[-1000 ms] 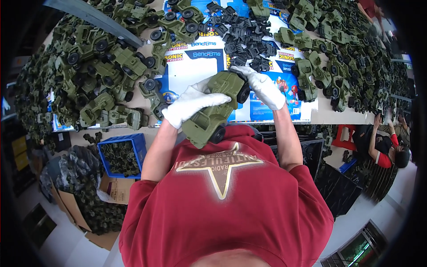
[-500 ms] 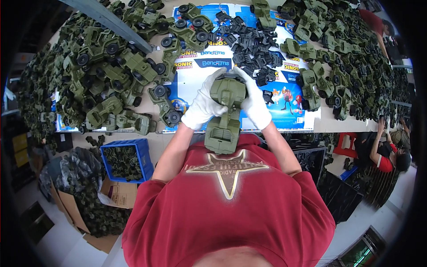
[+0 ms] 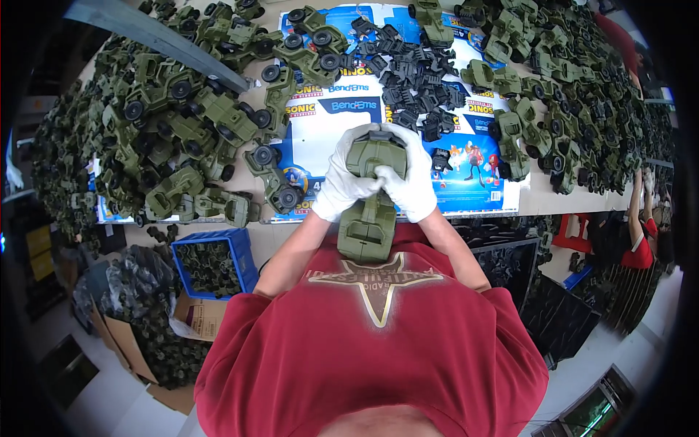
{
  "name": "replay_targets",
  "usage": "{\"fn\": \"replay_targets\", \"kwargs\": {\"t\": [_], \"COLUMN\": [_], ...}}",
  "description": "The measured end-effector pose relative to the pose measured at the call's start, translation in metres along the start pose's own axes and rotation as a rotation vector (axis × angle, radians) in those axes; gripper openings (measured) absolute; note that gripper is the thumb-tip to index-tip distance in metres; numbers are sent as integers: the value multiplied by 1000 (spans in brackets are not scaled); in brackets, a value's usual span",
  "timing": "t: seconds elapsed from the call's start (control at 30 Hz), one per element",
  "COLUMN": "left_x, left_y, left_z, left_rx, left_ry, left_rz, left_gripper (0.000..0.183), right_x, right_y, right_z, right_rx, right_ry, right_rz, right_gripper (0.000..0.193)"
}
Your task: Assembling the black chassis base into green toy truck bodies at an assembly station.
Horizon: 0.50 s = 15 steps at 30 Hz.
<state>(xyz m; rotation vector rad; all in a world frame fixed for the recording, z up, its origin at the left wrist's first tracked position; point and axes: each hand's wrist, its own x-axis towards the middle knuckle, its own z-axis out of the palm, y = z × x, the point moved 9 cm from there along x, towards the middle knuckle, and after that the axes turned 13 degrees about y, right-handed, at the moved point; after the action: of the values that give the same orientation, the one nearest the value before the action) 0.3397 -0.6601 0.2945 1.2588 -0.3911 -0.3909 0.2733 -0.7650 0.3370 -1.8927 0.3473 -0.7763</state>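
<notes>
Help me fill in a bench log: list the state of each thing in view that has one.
Held green toy jeep: gripped two-handed
Left hand: gloved, closed on the jeep
Right hand: gloved, closed on the jeep
Other toy jeeps: piled at both sides
Black plastic parts: loose, heaped
Blue crate: open, holding green pieces
Cardboard box: open, filled

"What's changed?"
"My toy truck [image 3: 372, 210] has swung from slanted to straight."
"And your grip?"
"My right hand [image 3: 412, 178] has wrapped farther over, its thumb now across the truck."
</notes>
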Motion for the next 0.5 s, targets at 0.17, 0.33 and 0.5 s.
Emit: {"fn": "replay_targets", "kwargs": {"t": [0.17,0.33,0.5], "left_x": [8,-3,-3], "left_y": [-9,-4,-11], "left_z": [4,2,2], "left_rx": [-255,-89,-15], "left_ry": [-47,-49,-49], "left_rz": [-88,-46,-94], "left_gripper": [96,84,79], "right_x": [15,2,-3], "right_y": [-16,-23,-10], "right_z": [0,-10,-12], "right_rx": [-72,-83,-39], "right_ry": [-4,77,105], "right_rz": [-138,-150,-14], "right_gripper": [66,61,57]}}
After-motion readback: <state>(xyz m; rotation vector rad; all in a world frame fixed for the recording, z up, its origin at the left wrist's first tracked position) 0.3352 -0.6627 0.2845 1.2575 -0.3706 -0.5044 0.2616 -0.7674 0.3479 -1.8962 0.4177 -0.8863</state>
